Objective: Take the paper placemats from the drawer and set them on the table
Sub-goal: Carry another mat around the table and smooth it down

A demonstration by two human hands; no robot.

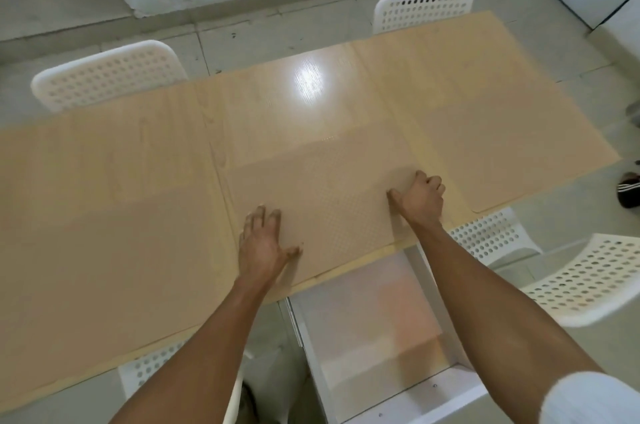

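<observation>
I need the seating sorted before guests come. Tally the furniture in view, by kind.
White perforated chairs: 4
Wooden table: 1
Open white drawer: 1
Total: 6

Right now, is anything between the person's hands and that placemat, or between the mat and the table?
Nothing visible. The left hand lies flat on the placemat, the right hand rests curled on it, and it already lies on the table.
</observation>
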